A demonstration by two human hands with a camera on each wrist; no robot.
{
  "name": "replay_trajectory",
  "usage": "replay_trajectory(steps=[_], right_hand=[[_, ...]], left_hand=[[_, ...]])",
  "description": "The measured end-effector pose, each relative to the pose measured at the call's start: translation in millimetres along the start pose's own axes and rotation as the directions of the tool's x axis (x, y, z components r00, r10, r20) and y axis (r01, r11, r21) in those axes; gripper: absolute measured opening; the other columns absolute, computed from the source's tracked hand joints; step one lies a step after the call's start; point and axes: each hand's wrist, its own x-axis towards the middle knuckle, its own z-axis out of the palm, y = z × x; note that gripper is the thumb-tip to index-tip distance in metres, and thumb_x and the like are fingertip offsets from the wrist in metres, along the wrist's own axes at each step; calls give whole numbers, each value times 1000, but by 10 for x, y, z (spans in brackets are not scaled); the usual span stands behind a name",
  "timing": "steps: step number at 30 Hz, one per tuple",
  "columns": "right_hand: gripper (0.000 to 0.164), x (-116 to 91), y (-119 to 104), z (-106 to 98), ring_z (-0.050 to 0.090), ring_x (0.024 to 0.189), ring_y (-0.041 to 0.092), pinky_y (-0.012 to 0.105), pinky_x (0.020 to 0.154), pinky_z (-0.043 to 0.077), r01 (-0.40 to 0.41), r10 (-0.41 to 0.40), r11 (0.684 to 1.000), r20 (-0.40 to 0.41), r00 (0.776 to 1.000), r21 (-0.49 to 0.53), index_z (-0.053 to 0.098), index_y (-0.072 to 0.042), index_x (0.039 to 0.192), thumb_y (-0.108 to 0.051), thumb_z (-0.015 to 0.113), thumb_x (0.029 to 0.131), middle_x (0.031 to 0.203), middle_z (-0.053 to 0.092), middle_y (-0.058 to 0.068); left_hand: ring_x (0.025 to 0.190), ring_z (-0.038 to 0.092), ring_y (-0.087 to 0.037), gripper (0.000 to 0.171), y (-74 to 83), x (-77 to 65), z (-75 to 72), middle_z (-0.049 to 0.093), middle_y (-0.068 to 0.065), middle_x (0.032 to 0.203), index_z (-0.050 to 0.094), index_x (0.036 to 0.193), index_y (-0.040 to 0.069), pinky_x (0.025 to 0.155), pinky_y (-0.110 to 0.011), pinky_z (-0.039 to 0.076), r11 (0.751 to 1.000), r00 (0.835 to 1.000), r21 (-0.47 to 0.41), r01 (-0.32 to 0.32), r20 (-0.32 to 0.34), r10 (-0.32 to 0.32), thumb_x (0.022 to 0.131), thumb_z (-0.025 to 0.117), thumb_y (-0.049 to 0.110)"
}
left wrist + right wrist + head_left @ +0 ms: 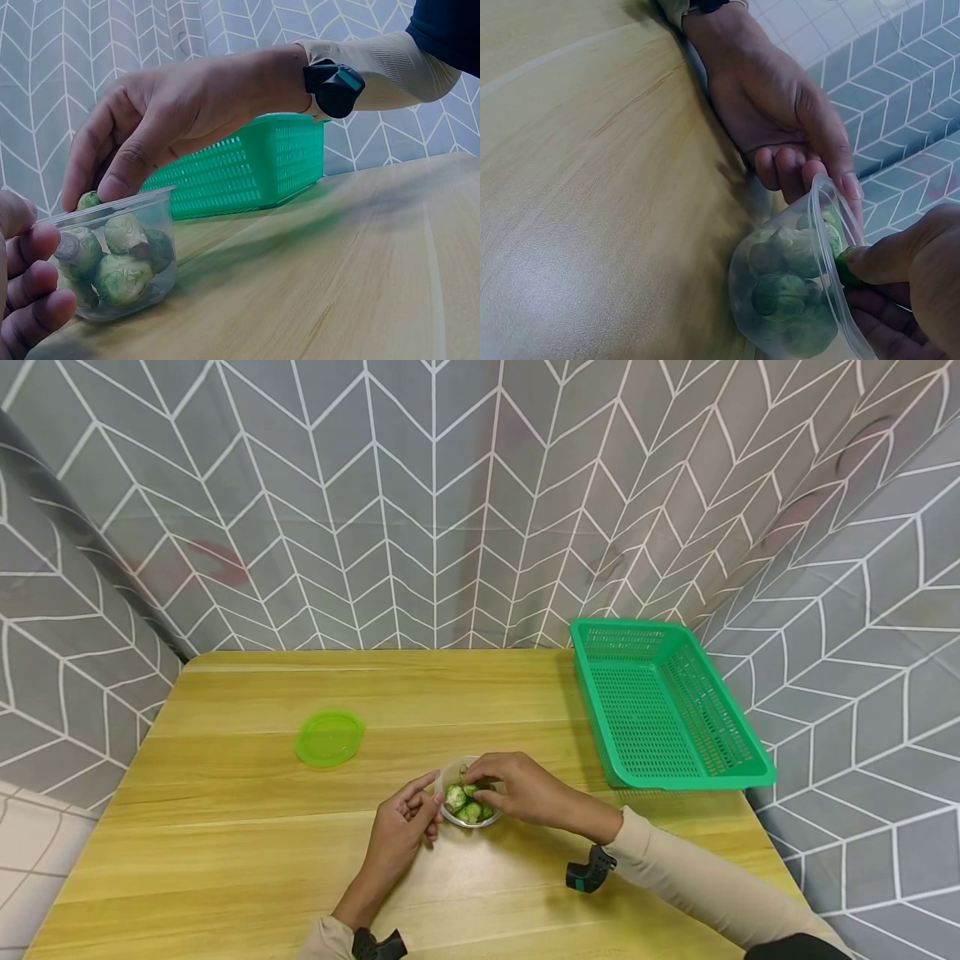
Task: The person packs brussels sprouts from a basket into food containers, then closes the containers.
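Observation:
A small clear plastic tub [471, 825] stands on the wooden table, holding several Brussels sprouts [124, 279]. My left hand [401, 827] pinches its rim from the left, thumb and index finger at the edge with the other fingers curled beside the wall. From the right, my right hand [525, 789] reaches over the tub's opening. Its thumb and fingers pinch one green sprout [847, 266] at the rim, partly hidden by the hand; the same sprout shows just above the rim in the left wrist view.
A round, bright green lid [330, 737] lies flat on the table [240, 852], behind and left of the tub. At the table's right back corner stands a green perforated basket [645, 718]. Grey curtains [405, 510] with white chevron lines hang behind and beside the table.

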Motion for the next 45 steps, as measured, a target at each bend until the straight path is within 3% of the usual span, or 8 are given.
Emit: replay_trajectory(steps=[11,16,20,26,31,34,39,45], right_hand=[[23,6,-7,19,63,113,10,28,97,53,18,-18,998,-5,1000,-57,73,-13,118,-14,72,95,119,69,-3],[21,44,-23,16,65,108,12,31,91,57,13,-14,1000,-25,1000,-17,73,-11,116,-13,72,95,115,70,-1],[19,159,-95,-13,67,102,12,30,86,59,0,3,999,-58,998,46,73,-8,115,-13,70,97,113,71,1],[18,544,-296,-127,67,90,9,23,72,58,-71,82,991,-97,992,111,74,-13,115,-19,65,100,104,74,-3],[24,989,-405,-125,72,87,28,40,69,62,-179,185,945,0,983,274,69,-6,124,-14,59,103,99,75,7],[31,1265,-422,-45,73,88,33,43,70,62,-261,251,909,73,965,326,65,-1,130,-13,59,103,101,75,14],[49,1589,-416,125,74,82,29,37,68,62,-389,350,863,172,921,322,50,4,145,-15,62,102,105,75,17],[45,1795,-425,338,74,76,32,40,67,63,-436,411,816,148,899,379,54,11,138,-9,65,99,92,75,20]], left_hand=[[56,60,-15,43,-20,-1,6,64,-23,78,60,138,9,50,-31,55,1000,1000,-14,13,-20,-13,98,69,24],[56,61,-18,42,-3,-6,-17,65,-22,79,61,137,10,50,-33,56,1000,999,-8,21,-32,-21,99,68,25],[55,61,-20,41,49,-19,-94,66,-19,77,60,138,6,51,-33,56,999,994,16,31,-104,-29,100,66,22],[57,61,-21,38,330,67,-455,66,-12,76,61,137,5,55,-30,57,991,968,135,4,-249,30,103,62,22],[61,62,-16,41,556,263,-938,68,-13,81,61,138,6,58,-28,59,965,937,261,4,-339,87,104,59,28],[64,63,-18,42,620,380,-1251,70,-15,86,61,139,9,57,-27,58,932,916,359,41,-386,108,104,57,32],[67,62,-14,41,624,554,-1660,72,-12,93,65,135,12,50,-22,49,808,891,578,113,-419,174,105,54,36],[86,67,-28,41,585,632,-1962,73,-19,108,68,131,6,51,-27,45,672,904,714,193,-396,162,105,52,33]])
